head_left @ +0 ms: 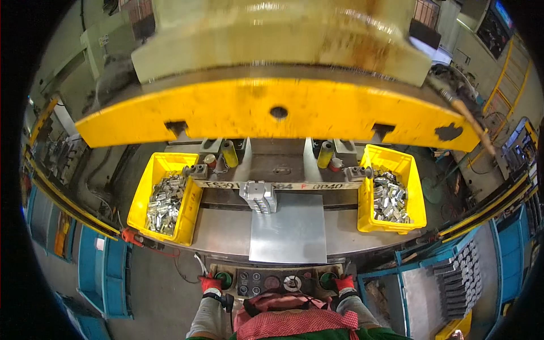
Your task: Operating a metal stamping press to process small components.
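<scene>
My left hand (pixel 211 283), in a red glove, is at the left end of a control panel (pixel 306 283), against a round green button (pixel 225 279). At the panel's other end my right hand (pixel 344 283), also gloved in red, meets a second green button (pixel 327 280). Both hands are small here and their fingers are hard to make out. Beyond the panel a flat metal sheet (pixel 289 238) lies on the press table (pixel 221 229). A stack of bent metal parts (pixel 259 197) stands on its far left corner.
Yellow bins of small metal pieces stand left (pixel 137 207) and right (pixel 419 198) on the table. A large yellow press beam (pixel 277 99) hangs above. Blue racks (pixel 102 272) are at left. At right, dark parts (pixel 462 280) fill another rack.
</scene>
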A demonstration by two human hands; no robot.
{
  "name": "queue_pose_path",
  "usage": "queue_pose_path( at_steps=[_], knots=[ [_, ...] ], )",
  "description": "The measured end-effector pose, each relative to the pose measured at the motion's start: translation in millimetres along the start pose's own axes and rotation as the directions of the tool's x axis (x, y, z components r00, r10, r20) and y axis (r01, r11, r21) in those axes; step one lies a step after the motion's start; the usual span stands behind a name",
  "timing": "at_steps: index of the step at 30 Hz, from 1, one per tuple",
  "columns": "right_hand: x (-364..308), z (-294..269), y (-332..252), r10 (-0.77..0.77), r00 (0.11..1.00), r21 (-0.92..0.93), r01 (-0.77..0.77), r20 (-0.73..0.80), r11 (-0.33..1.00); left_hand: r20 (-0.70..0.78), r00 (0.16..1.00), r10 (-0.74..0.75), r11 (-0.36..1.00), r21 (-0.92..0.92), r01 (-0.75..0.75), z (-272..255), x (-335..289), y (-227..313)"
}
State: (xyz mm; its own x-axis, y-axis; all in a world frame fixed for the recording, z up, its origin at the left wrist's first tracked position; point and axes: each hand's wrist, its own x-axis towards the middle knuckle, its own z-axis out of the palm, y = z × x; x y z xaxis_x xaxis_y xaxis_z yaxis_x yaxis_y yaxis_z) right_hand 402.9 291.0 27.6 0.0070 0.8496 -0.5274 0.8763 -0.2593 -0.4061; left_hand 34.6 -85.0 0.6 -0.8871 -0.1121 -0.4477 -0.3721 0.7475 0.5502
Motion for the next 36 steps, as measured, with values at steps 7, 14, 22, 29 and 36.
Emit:
queue_pose_path(
  at_steps=[7, 14, 22, 29, 36],
  knots=[
    [-1.3, -9.0, 3.0, 0.002, 0.999, 0.101, -0.007, 0.046, 0.995, 0.059, 0.998, -0.026, 1.000, 0.002, 0.026, -4.8, -19.5, 33.5],
    [-7.2, 0.5, -10.8, -0.089, 0.991, 0.090, 0.080, 0.098, 0.993, -0.076, 0.989, -0.128, 0.948, -0.302, 0.099, -24.7, -4.1, -36.0],
    [-67.1, -149.8, -72.4, 0.025, 0.802, 0.677, 0.487, -0.597, 0.552, -0.627, 0.778, 0.040, 0.741, -0.504, -0.444, -101.4, -135.1, 112.8],
    [-62.3, -194.0, -352.3, -0.860, 0.450, 0.450, 0.837, -0.241, 0.312, -0.066, 0.521, 0.851, 0.341, -0.684, -0.645, -105.2, -129.6, 422.2],
    [-35.3, -139.8, -500.4, -0.844, 0.535, 0.422, 0.775, -0.043, 0.470, 0.223, 0.670, 0.708, 0.704, -0.149, -0.694, -25.4, -86.5, 550.3]
  ],
)
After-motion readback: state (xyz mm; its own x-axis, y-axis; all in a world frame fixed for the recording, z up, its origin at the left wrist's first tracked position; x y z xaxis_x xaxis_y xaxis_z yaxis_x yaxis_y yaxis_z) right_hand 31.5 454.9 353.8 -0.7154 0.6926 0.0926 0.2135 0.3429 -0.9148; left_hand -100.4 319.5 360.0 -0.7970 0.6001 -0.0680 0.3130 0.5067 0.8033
